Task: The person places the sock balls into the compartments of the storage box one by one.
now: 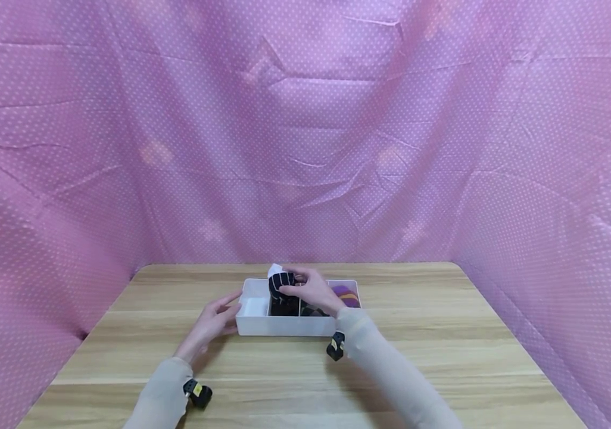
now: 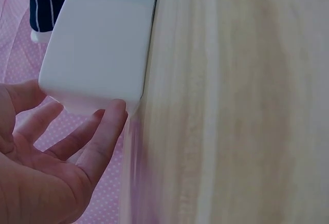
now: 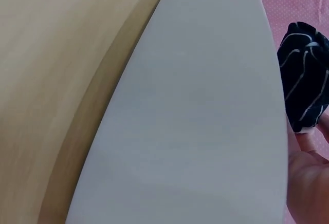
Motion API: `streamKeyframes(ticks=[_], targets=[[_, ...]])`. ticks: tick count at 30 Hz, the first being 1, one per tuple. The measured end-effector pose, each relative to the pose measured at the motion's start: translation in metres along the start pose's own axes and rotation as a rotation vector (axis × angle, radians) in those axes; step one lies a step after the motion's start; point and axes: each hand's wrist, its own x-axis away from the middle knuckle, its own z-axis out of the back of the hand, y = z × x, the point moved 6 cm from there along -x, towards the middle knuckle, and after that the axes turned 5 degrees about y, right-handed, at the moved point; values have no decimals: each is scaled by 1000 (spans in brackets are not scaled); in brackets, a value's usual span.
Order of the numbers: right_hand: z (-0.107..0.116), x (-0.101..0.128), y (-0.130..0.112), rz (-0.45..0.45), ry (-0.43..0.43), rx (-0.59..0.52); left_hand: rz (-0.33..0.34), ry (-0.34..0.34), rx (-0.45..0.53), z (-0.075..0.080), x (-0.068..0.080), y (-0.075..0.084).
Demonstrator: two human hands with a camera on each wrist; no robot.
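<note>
A white divided box (image 1: 284, 326) stands on the wooden table. My right hand (image 1: 314, 291) pinches a rolled black sock (image 1: 280, 286) with white stripes and a white part on top, above the box's left-middle part. In the right wrist view the box wall covers part of this hand, while the striped sock (image 3: 303, 80) shows beside it. My left hand (image 1: 211, 322) touches the box's left end with extended fingers (image 2: 105, 142). The leftmost compartment (image 1: 255, 305) shows its bare white floor. Dark cloth (image 1: 284, 307) lies in the compartment below the held sock.
Farther right in the box are a dark patterned roll (image 1: 312, 311), partly hidden by my right hand, and a purple roll (image 1: 346, 295) with a yellow-orange stripe. A pink dotted curtain (image 1: 305, 149) encloses the table (image 1: 445, 333) at the back and sides.
</note>
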Motion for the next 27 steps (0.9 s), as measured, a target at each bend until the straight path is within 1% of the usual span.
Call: streamKeyframes(ticks=[5,7,12,15,22,27], targets=[[-10,-2,-2,-15,1,-1,-2,-11,18,-1,2,2],[-15,-4,-3,-13,2,-12,-3,-13,9,-1,3,3],[-29,-8,-6,4,5,-6,12,8,-13,1,6,2],[-36,-9,-8,-4,27,10,19,12,-15,1,7,3],[-51,-9,-10,2,69,-15,19,3,-24,-1,10,3],[-57,-8,-8,22,97,-10,28,-1,-21,-3,15,5]])
